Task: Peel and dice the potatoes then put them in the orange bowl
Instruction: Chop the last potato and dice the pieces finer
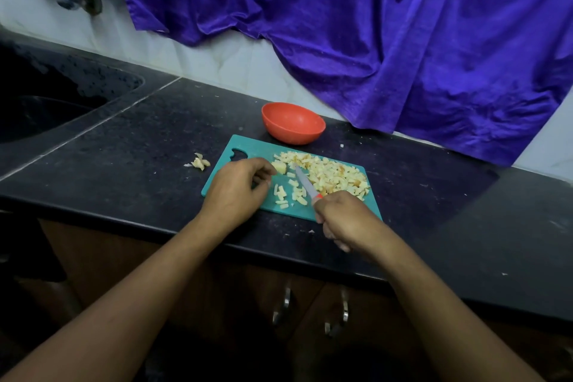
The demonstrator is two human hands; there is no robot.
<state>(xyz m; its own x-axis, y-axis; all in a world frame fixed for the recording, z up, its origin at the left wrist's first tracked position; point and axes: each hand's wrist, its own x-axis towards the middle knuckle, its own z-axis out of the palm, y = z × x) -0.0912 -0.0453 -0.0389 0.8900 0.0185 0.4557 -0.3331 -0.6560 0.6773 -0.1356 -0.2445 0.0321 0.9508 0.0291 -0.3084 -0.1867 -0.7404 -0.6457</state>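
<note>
1. The right hand has its grip closed round the knife; the left hand pinches a last potato chunk.
2. Heaped diced potato covers the cutting board; dicing looks nearly done.
3. Beyond it, the orange bowl sits empty on the desk; filling remains.

You have one view only, from a wide-angle camera on your head. It faces forward and down over the near edge of the counter, close in. The cutting board sits just below the middle of the frame. Your left forearm and right forearm enter from the lower corners. The wall and purple cloth fill the upper half, the sink shows at the left edge, and the cabinet doors run along the bottom.
</note>
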